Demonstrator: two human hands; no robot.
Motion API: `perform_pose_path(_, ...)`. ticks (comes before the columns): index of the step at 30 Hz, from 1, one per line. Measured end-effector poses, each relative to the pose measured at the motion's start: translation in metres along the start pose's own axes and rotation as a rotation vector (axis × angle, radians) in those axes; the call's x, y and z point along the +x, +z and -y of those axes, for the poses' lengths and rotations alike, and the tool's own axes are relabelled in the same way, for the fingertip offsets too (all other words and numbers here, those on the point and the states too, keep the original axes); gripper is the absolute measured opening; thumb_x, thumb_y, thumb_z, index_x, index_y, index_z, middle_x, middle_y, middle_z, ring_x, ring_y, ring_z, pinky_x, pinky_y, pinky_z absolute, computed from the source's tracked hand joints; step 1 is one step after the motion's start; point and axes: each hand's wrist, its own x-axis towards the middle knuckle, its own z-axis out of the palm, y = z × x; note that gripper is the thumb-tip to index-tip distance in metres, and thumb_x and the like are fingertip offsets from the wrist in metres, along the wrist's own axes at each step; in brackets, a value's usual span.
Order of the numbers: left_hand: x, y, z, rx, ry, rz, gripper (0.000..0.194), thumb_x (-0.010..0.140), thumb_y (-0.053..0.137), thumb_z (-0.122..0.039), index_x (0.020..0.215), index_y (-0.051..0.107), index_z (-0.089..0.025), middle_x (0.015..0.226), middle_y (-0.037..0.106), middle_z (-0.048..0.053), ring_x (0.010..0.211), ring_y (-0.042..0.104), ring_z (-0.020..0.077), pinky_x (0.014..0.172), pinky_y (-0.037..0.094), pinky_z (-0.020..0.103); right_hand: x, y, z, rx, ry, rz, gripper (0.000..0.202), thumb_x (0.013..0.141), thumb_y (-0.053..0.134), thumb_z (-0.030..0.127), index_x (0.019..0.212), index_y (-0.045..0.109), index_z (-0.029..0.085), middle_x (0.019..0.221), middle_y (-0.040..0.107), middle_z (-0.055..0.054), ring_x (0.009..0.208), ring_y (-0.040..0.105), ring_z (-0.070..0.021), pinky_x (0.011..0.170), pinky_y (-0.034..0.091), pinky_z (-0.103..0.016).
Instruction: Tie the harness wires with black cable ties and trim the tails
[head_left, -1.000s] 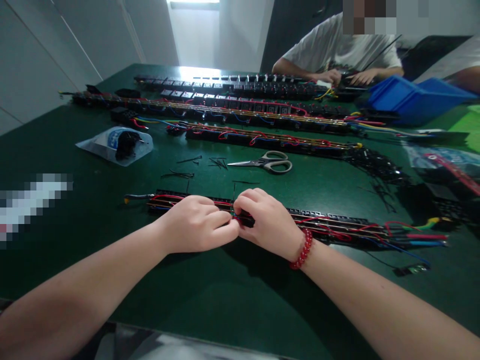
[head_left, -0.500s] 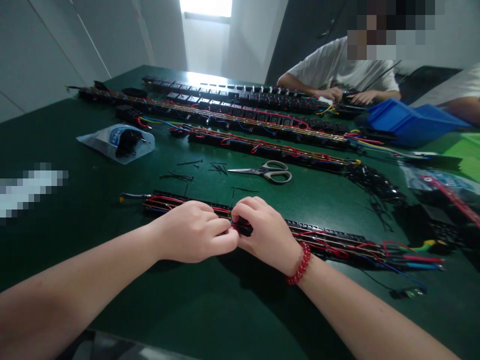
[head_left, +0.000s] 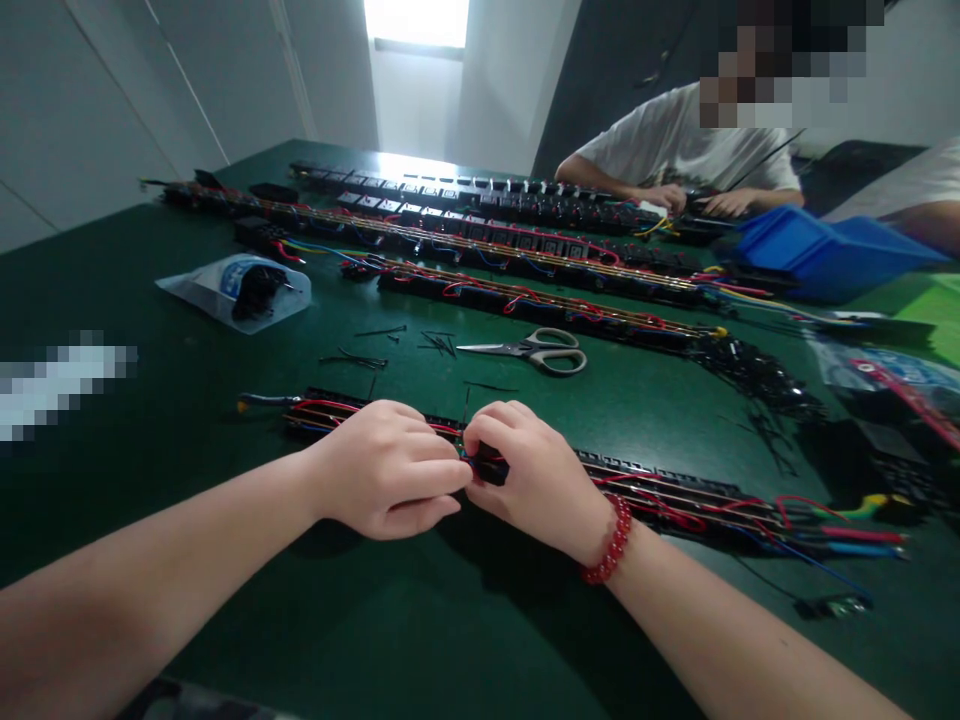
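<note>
A long black power strip housing with red, blue and bare copper-coloured wires lies across the near part of the green table. My left hand is closed over its left-middle part, knuckles up; whatever its fingertips pinch is hidden. Touching those fingertips, my right hand curls its thumb and index finger around the housing. A thin black cable tie stands up beside my right index finger. Beyond the hands lie scissors with pale handles and several loose black cable ties.
A clear bag of black cable ties lies at left. More wired strips stretch across the table behind. A blue bin stands at right, near a co-worker's hands. A small circuit board hangs off a wire at lower right.
My left fingers have shifted slightly, with the thumb now lower and apart from the right hand's. My right hand keeps nearly the same place. The view has tilted a little.
</note>
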Motion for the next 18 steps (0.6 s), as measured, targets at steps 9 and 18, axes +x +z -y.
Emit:
perform_pose_path(9, 0.002, 0.004, 0.009, -0.033, -0.293, 0.138, 0.01, 0.093, 0.058, -0.024, 0.096, 0.066, -0.02, 0.096, 0.071, 0.001, 0.086, 0.062, 0.0174, 0.075, 0.048, 0.032, 0.002, -0.004, 0.001, 0.037, 0.035, 0.028, 0.02, 0.074, 0.072, 0.016, 0.084, 0.056, 0.023, 0.095, 0.065, -0.003, 0.091, 0.056, -0.0205, 0.076, 0.047, -0.033)
perform_pose_path(18, 0.004, 0.005, 0.011, -0.204, -0.428, 0.144, 0.014, 0.094, 0.061, -0.033, 0.093, 0.068, -0.02, 0.093, 0.07, 0.002, 0.087, 0.062, 0.0162, 0.076, 0.048, 0.029, 0.002, -0.008, 0.003, 0.036, 0.076, 0.044, 0.022, 0.076, 0.069, 0.016, 0.089, 0.054, 0.023, 0.091, 0.064, -0.003, 0.084, 0.056, -0.0201, 0.072, 0.047, -0.033)
